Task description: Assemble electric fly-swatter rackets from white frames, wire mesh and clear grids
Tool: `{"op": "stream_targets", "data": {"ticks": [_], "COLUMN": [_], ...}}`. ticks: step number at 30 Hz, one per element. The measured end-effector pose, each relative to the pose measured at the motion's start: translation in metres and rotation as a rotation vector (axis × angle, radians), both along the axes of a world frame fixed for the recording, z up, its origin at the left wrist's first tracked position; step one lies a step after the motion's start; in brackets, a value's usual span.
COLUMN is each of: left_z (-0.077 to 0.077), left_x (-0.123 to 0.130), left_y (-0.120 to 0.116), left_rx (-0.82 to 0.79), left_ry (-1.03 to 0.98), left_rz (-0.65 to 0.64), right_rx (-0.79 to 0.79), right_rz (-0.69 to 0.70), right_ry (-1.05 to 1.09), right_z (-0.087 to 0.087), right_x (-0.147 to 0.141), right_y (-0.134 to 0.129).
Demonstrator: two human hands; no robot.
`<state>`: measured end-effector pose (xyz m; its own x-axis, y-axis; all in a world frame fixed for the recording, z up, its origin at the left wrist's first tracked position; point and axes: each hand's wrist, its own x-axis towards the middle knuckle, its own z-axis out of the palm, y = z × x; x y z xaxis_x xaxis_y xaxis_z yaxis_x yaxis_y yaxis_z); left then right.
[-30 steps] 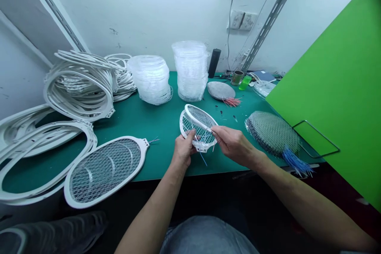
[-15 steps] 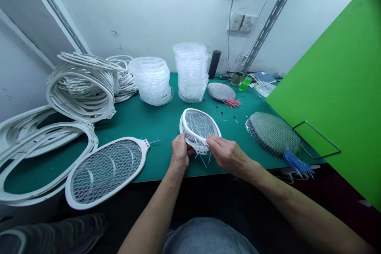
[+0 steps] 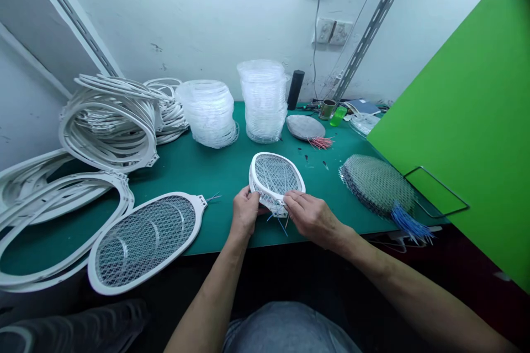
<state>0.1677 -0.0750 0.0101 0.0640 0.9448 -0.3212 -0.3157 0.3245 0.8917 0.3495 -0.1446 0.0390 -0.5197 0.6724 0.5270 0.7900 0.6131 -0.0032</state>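
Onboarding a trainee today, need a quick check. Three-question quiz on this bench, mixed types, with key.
1. True or false: the left hand and the right hand both hold the same white-framed mesh.

2. Multiple choice: what colour are the wires on the mesh stack beside the green panel?
A) red
B) blue
C) yellow

3. Fill in: seen by the person, the black cylinder stands to the ____ of the taller clear plastic stack.

Key: 1 true; 2 B; 3 right.
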Motion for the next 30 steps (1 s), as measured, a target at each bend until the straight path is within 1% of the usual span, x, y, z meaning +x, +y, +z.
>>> {"op": "stream_targets", "data": {"ticks": [6, 10, 13, 16, 21, 26, 28, 30], "left_z": [-0.008, -0.008, -0.007, -0.007, -0.009, -0.011, -0.012, -0.012], "left_x": [0.000, 0.001, 0.002, 0.003, 0.004, 0.004, 0.004, 0.004], "left_y": [0.004, 0.005, 0.004, 0.004, 0.005, 0.004, 0.003, 0.003], "left_rx": [-0.010, 0.002, 0.004, 0.011, 0.026, 0.054, 0.061, 0.059], "left_ry": [0.046, 0.047, 0.052, 0.066, 0.112, 0.160, 0.164, 0.165], "left_rz": [0.031, 0.041, 0.038, 0.041, 0.048, 0.035, 0.029, 0.023], "right_rx": [0.070, 0.050, 0.008, -0.014, 0.037, 0.015, 0.020, 0.028], "right_rz": [0.015, 0.013, -0.025, -0.099, -0.232, -0.284, -0.295, -0.325], "right_ry": [0.046, 0.034, 0.039, 0.056, 0.065, 0.028, 0.027, 0.065], "right_z": [-0.002, -0.008, -0.014, -0.015, -0.012, -0.013, -0.008, 0.004], "right_x": [-0.003, -0.009, -0.013, -0.019, -0.031, -0.043, -0.043, -0.036], "right_y": [0.002, 0.001, -0.001, -0.002, 0.000, 0.002, 0.002, 0.003]}}
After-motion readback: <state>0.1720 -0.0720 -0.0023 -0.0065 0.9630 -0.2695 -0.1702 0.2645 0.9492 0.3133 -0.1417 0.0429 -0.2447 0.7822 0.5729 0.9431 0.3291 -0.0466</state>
